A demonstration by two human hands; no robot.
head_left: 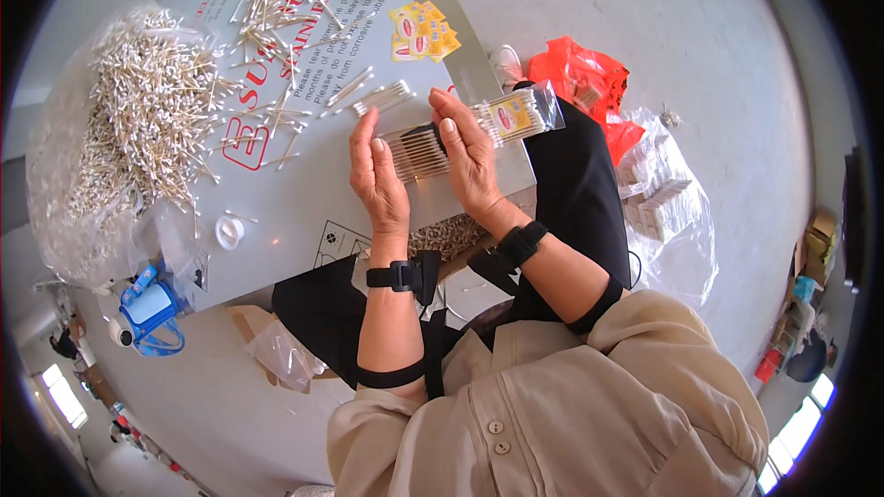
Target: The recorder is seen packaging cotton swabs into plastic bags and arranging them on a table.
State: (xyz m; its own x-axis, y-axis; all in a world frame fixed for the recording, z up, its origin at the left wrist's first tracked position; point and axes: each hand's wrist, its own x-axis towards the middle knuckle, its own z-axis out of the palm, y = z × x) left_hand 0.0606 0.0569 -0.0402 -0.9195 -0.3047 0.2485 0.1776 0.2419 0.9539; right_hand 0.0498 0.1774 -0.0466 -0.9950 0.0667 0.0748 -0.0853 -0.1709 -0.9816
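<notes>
Between my two hands lies a clear bag of cotton swabs, its swabs side by side with a yellow printed card near the right end. My left hand is cupped against the left end, fingers straight and close together. Across the middle, my right hand grips the bag, thumb on top; its other fingers are partly hidden. Just beyond my hands, a small bunch of loose cotton swabs rests on the table.
A large plastic bag heaped with swabs fills the table's left side. Scattered swabs, yellow cards and a small white cup lie on the tabletop. A blue bottle is left; red bag and clear bag are right.
</notes>
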